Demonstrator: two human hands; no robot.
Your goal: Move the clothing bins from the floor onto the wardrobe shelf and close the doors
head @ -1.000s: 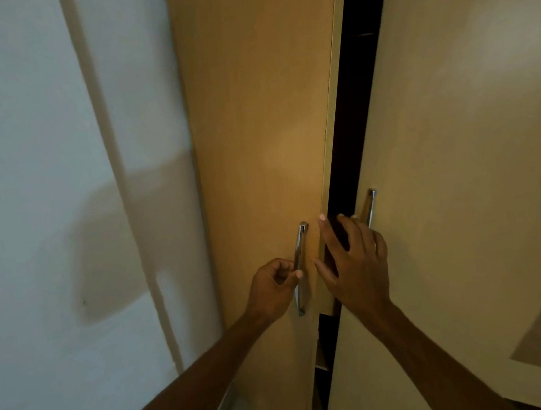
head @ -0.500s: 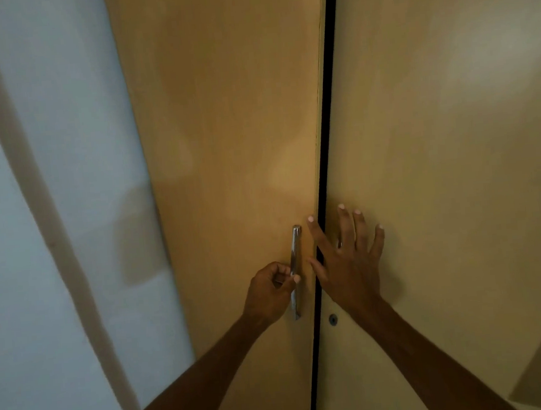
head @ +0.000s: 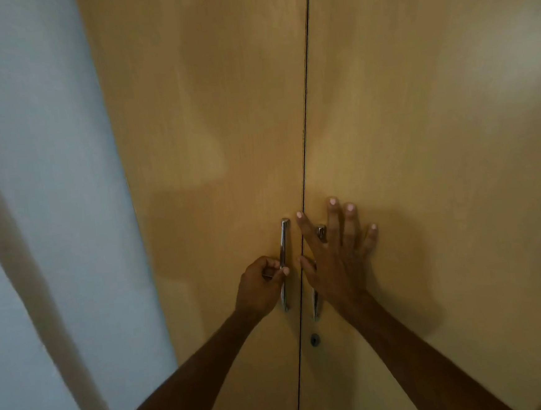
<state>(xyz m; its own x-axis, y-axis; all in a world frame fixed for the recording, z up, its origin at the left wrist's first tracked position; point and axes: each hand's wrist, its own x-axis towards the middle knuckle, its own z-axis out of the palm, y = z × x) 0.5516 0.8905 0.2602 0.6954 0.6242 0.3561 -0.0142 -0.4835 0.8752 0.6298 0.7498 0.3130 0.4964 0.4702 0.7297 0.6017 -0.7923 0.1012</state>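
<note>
Gripping the left handle (head: 285,262), the left hand (head: 261,286) curls fingers and thumb round its middle. Right of that handle, the right hand (head: 338,264) lies flat, fingers spread, on the right door (head: 421,160), covering most of the right handle (head: 320,233). Left door (head: 209,145) meets the right door at a thin seam (head: 305,89) just right of the left handle; 1 keyhole (head: 314,340) below.

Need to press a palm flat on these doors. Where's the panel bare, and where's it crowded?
Bare: left door above the left handle; right door above and right of the right hand. Crowded: beside the seam, where the left hand grips that handle, the right hand covers the right handle, keyhole below.
</note>
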